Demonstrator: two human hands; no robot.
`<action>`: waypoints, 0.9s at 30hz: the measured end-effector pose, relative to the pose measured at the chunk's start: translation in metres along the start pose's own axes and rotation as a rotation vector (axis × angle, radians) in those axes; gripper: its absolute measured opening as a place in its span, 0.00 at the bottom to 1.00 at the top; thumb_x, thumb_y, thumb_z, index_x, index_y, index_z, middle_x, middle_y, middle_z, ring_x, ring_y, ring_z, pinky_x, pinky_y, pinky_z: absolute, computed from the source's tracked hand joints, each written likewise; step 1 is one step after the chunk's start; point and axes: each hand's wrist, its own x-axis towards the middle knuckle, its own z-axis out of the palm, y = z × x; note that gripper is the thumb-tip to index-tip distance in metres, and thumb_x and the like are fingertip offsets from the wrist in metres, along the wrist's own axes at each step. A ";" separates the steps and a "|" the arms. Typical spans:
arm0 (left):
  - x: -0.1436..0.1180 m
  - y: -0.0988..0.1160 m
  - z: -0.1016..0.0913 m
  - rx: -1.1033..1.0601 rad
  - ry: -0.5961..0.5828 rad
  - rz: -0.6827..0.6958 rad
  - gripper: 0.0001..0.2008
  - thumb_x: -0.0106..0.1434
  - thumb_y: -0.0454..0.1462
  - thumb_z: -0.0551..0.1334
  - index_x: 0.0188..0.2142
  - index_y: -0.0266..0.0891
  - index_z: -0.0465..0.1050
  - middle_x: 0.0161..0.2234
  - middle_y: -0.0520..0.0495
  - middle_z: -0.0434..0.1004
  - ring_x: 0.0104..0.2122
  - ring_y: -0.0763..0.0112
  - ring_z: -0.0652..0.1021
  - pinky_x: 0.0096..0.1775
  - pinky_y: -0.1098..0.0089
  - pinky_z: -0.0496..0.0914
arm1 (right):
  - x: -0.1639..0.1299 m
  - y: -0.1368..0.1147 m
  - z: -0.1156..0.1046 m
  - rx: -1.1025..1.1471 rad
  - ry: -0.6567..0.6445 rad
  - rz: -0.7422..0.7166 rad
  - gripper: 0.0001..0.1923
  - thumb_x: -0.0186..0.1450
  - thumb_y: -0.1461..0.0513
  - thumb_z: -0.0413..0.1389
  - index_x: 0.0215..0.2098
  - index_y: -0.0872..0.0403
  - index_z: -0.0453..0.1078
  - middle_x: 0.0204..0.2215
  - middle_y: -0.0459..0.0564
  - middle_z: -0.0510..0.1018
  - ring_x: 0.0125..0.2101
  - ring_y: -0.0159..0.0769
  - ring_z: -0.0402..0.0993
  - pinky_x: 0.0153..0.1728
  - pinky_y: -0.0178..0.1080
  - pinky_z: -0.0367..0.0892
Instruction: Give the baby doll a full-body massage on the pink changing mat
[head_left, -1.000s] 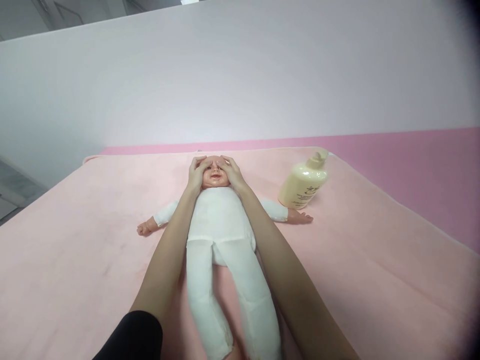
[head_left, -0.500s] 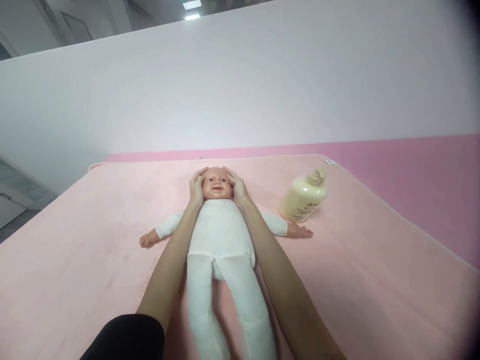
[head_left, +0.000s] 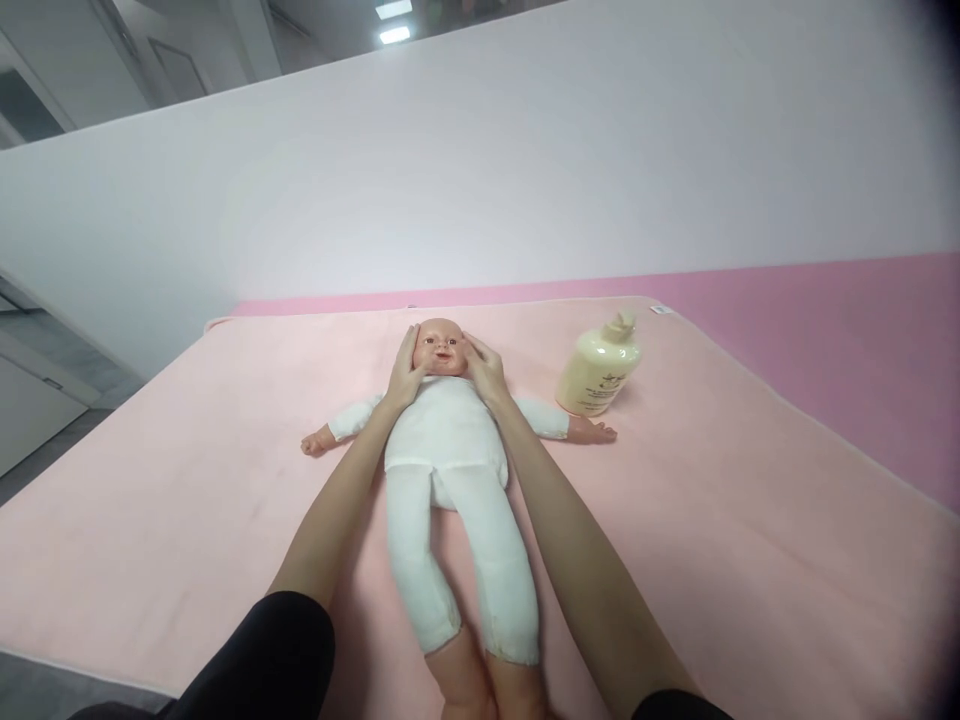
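Note:
A baby doll point(head_left: 445, 425) lies on its back, with a hard head and a white cloth body, its arms spread out to both sides. Along the left side of its head rests my left hand point(head_left: 406, 372), fingers stretched out and thumb near the mouth and chin. My right hand point(head_left: 487, 372) lies against the other cheek, its fingers extended along the side of the face. Neither hand is closed round anything. To the right, beside the doll's outstretched hand, a pale yellow pump bottle point(head_left: 600, 370) stands on the pink blanket point(head_left: 712, 480).
A pink mat surface point(head_left: 847, 350) borders the blanket at the back and right. Behind it rises a white partition wall point(head_left: 480, 170). Grey floor point(head_left: 67, 440) shows past the left edge.
My hands have slid down from the doll's temples to its cheeks, the left thumb now near its mouth. The view has shifted, bringing the doll's lower legs into sight.

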 end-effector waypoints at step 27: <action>-0.007 0.002 -0.013 0.126 -0.028 0.084 0.35 0.61 0.52 0.59 0.63 0.41 0.57 0.65 0.42 0.54 0.65 0.61 0.56 0.64 0.60 0.53 | -0.011 -0.003 -0.005 -0.027 -0.049 0.001 0.38 0.55 0.45 0.60 0.58 0.56 0.66 0.58 0.53 0.67 0.58 0.43 0.64 0.59 0.45 0.60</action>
